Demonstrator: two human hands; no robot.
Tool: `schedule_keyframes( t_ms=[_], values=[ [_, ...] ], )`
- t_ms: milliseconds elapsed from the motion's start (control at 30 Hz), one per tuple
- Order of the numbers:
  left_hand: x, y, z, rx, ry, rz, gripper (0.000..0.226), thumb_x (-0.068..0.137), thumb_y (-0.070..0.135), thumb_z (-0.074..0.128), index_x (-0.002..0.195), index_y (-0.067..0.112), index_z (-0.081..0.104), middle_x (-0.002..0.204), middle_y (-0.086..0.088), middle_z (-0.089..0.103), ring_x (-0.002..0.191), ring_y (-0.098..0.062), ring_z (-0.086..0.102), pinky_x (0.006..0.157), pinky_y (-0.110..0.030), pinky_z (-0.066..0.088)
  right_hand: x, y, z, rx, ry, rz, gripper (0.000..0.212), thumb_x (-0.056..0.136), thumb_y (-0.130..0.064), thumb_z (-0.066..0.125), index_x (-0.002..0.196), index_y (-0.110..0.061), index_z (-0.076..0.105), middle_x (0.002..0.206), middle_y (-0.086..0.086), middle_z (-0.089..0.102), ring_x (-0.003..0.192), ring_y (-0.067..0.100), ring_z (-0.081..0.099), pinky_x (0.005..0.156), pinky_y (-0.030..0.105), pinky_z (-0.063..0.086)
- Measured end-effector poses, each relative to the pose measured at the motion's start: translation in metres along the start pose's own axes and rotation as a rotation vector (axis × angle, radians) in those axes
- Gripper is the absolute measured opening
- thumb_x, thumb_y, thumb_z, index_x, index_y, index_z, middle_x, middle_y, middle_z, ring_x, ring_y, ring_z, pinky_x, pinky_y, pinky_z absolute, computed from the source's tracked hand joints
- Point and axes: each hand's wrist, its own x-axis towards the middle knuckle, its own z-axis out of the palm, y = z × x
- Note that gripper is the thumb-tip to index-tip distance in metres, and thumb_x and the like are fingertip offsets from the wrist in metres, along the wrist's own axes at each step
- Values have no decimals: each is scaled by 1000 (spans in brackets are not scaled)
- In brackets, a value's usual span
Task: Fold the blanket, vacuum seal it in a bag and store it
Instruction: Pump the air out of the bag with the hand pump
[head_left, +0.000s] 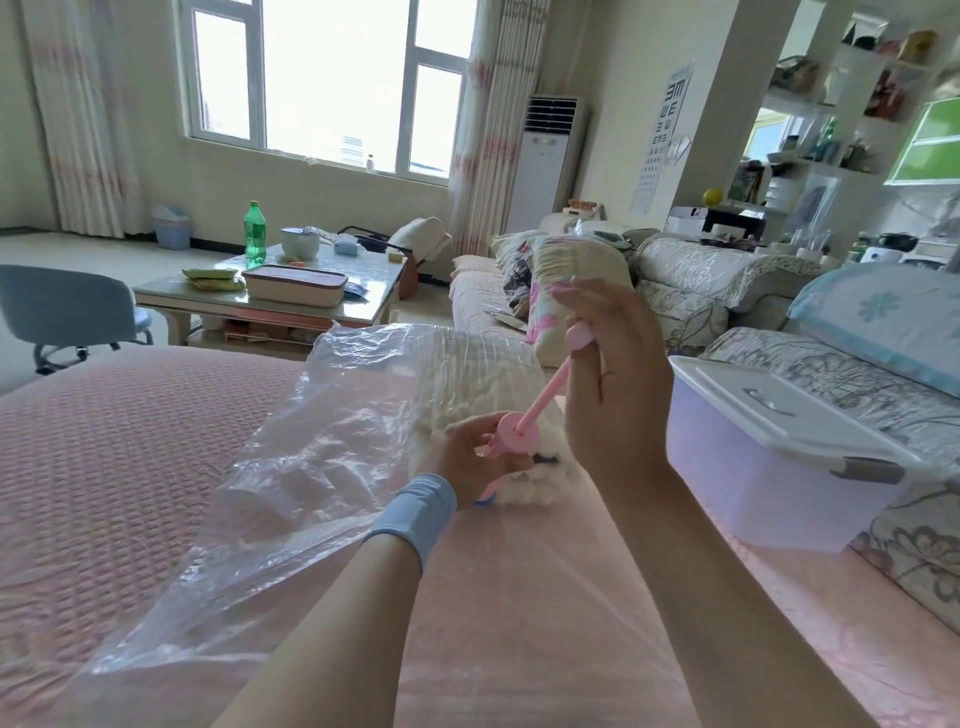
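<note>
A clear plastic vacuum bag (322, 457) lies crumpled on the pink bedspread (104, 467), with the folded white fluffy blanket (467, 364) inside it. A pink hand pump (540, 405) stands tilted on the bag above the blanket. My left hand (472, 457), with a blue wristband, grips the pump's round pink base. My right hand (613, 374) is raised and holds the pump's handle at the top of the extended pink rod.
A lilac storage box with a white lid (769, 415) sits right of the bag on the bed's edge. Sofas with cushions (727, 291) are behind it. A low table (270, 291) with a green bottle and a grey chair (67, 306) stand far left.
</note>
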Motion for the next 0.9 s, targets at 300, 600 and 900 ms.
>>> schedule_keyframes(
  t_ms=[300,600,900],
  values=[
    [-1,0,-1,13,22,29,35,72,11,82,102,26,72,91,6,70,87,-9,61,76,-14,48,-43,17,20,-23,-497,200,40,91,2,53,125,-12,69,128,4,62,121,21,56,105,41,45],
    [-2,-2,1,19,12,19,46,69,14,85,111,28,70,106,2,70,98,-10,61,80,-11,46,-33,14,14,-63,-206,47,34,91,2,49,116,-8,69,122,7,63,116,26,57,99,41,46],
    [1,-6,-1,-12,17,40,45,70,12,85,113,19,71,100,3,71,91,-11,60,76,-6,46,-17,5,6,-47,-225,23,38,92,2,47,121,-9,68,125,7,64,119,24,57,106,28,40]
  ],
)
